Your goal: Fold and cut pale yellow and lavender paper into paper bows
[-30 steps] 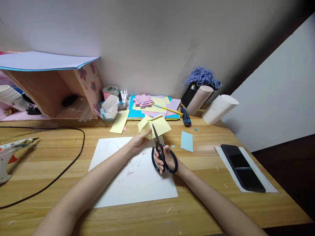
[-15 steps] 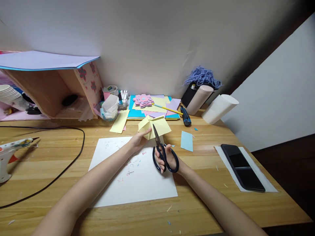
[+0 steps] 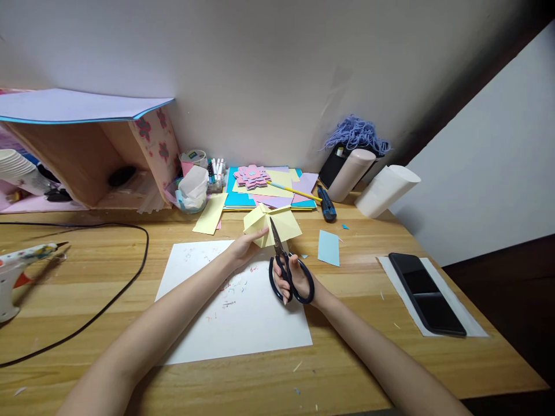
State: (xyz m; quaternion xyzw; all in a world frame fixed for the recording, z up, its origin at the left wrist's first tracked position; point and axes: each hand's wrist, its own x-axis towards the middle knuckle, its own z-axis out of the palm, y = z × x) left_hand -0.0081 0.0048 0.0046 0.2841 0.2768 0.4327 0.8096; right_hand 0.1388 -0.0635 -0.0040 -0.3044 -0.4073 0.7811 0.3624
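A folded piece of yellow paper (image 3: 284, 224) is pinched in my left hand (image 3: 246, 248), held above the far edge of a white sheet (image 3: 208, 323) with small coloured marks. My right hand (image 3: 291, 279) grips black-handled scissors (image 3: 277, 241), its fingers in and around the loops. The blades point away from me and lie close together against the near side of the yellow paper. Whether the paper sits between them I cannot tell. A light blue paper rectangle (image 3: 328, 248) rests on the table to the right.
Left: a glue gun (image 3: 21, 271), a black cable (image 3: 145, 254) and an open box (image 3: 154, 150). Behind my hands: coloured papers (image 3: 234, 199), a layered pink flower (image 3: 251, 177) and a blue cutter (image 3: 326, 205). Right: a phone (image 3: 427, 294) and a white roll (image 3: 385, 193).
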